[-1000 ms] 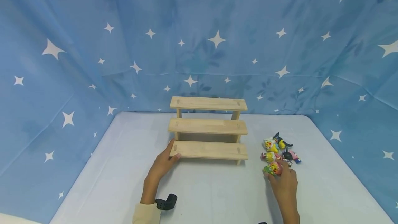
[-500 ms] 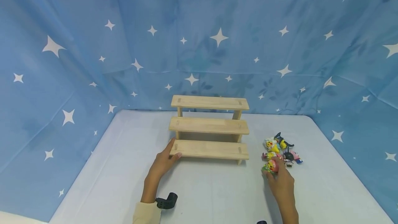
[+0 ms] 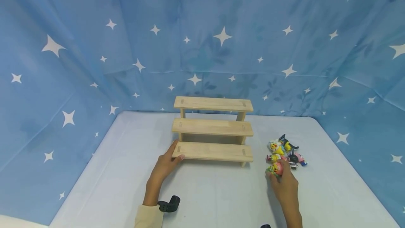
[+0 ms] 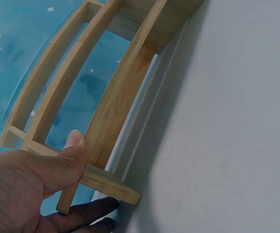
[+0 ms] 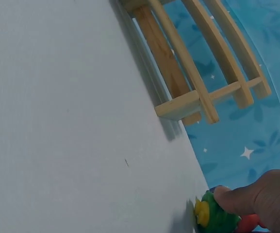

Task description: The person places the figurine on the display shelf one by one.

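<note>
A three-tier wooden display stand stands on the white table. My left hand holds the left end of its lowest step, the thumb at the front edge and the fingers around the side. The left wrist view shows the thumb against the wood, with the fingertips past the end. To the right of the stand, my right hand pinches a small toy figurine in green, yellow and pink. The right wrist view shows the thumb on the figurine's green part; its far side is hidden by the hand.
Several other toy figurines lie in a cluster just beyond my right hand, among them a yellow-and-white one and a dark-and-yellow one. A blue star-patterned curtain hangs behind the white table.
My right hand has shifted slightly left with the pinched figurine, a little apart from the cluster. My left hand keeps its place on the stand. The head view has tilted slightly.
</note>
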A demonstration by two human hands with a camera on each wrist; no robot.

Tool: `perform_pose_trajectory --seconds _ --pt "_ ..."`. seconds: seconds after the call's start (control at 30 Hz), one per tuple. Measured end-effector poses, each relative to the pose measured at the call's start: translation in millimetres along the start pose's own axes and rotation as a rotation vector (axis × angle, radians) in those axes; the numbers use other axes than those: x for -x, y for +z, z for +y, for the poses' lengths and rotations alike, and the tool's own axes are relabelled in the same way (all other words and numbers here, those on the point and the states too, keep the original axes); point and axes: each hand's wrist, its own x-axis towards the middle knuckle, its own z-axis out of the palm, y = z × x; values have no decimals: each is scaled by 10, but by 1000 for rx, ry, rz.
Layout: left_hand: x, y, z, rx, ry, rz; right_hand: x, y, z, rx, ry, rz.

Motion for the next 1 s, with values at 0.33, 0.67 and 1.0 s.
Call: perform_pose_trajectory --seconds 0.33,0.67,1.0 --pt "-11 -19 46 0 -6 1 -30 55 -124 -248 -66 111" --pt "-27 -7 25 13 9 12 -100 105 -377 -656 -54 46" --pt "11 17 -11 18 18 20 -132 121 -528 -686 48 -61"
